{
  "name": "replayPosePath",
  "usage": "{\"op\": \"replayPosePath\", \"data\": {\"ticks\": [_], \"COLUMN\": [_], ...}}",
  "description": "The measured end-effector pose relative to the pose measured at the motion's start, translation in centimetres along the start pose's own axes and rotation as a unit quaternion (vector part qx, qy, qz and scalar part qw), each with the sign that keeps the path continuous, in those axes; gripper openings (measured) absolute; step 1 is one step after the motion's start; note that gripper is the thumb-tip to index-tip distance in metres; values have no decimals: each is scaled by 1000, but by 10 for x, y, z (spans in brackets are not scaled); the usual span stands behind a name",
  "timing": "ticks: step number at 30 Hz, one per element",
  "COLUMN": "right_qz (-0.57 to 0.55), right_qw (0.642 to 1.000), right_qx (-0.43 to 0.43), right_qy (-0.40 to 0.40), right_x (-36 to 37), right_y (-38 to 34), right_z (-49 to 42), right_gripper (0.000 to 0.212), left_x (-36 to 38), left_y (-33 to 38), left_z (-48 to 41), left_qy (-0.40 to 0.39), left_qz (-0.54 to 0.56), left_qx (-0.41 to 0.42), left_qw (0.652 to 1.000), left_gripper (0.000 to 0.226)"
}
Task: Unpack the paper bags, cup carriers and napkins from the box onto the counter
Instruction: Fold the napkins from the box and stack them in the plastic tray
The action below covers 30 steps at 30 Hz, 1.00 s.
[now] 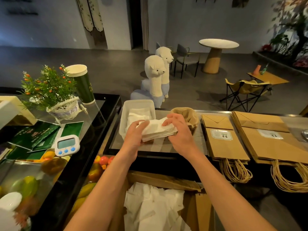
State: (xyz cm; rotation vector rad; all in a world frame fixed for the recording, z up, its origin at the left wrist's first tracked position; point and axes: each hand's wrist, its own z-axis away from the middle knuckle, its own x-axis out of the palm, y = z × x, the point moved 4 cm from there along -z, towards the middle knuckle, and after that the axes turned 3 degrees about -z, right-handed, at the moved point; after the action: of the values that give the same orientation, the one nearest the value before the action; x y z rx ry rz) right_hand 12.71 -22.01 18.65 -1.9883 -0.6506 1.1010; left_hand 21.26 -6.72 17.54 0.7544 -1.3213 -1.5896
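A stack of white napkins (156, 130) is held above the counter (166, 146), gripped by my left hand (135, 135) at its left end and my right hand (179, 130) at its right end. Just behind it stands a white plastic tub (124, 117) with more napkins (139, 114) inside. The cardboard box (166, 180) sits open below the counter edge, with loose white napkins (155, 207) in it. Two stacks of brown paper bags (225, 144) (270, 142) lie flat on the counter to the right, handles hanging over the edge. Brown cup carriers (186, 114) sit behind my right hand.
To the left, a glass display top holds a potted plant (50, 90), a tall green cup (84, 84), green packets (40, 135) and a white timer (67, 145). Fruit (95, 170) lies under the glass. Two plush alpacas (156, 77), chairs and a round table stand beyond the counter.
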Motion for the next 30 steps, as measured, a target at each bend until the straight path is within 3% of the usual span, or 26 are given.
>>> {"op": "replayPosePath", "data": {"ticks": [3,7,17,24,30], "right_qz": [-43,-196,-74,62,200], "right_qw": [999,966,983,984,972], "right_qx": [16,167,165,167,120], "right_qy": [-5,32,37,-14,-42], "right_x": [7,20,57,83,100], "right_y": [-9,-9,-8,12,22], "right_z": [-18,-46,-123,-165,-179], "right_gripper": [44,22,25,36,35], "left_x": [-12,-26,-45,-41,-34], "left_y": [12,27,56,53,43], "left_z": [-19,-41,-102,-152,-182], "left_qy": [29,48,77,72,64], "left_qz": [-114,-179,-278,-422,-490], "left_qx": [60,102,131,138,137], "left_qw": [991,977,948,893,859], "left_gripper": [39,39,56,56,62]}}
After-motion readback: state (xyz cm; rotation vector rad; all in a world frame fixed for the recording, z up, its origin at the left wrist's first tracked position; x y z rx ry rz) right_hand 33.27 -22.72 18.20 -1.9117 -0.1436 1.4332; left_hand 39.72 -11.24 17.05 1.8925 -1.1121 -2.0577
